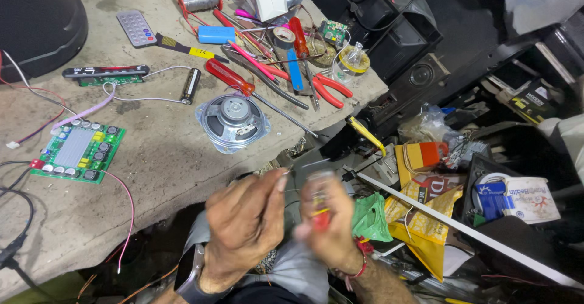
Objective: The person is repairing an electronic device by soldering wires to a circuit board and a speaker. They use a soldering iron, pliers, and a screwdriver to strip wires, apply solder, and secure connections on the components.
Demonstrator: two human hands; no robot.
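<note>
Two bare hands work close together just past the table's (158, 158) near edge: the left hand (243, 225) has its grip pinched together on a thin wire (277, 171), while the right hand (331, 228) is clamped on a blurred red-handled screwdriver (319, 203) standing roughly upright. On the table behind them lie a round speaker (233, 120) near the edge, a green circuit board (78, 150) toward the left side, and red pliers (325, 88) by the right corner.
</note>
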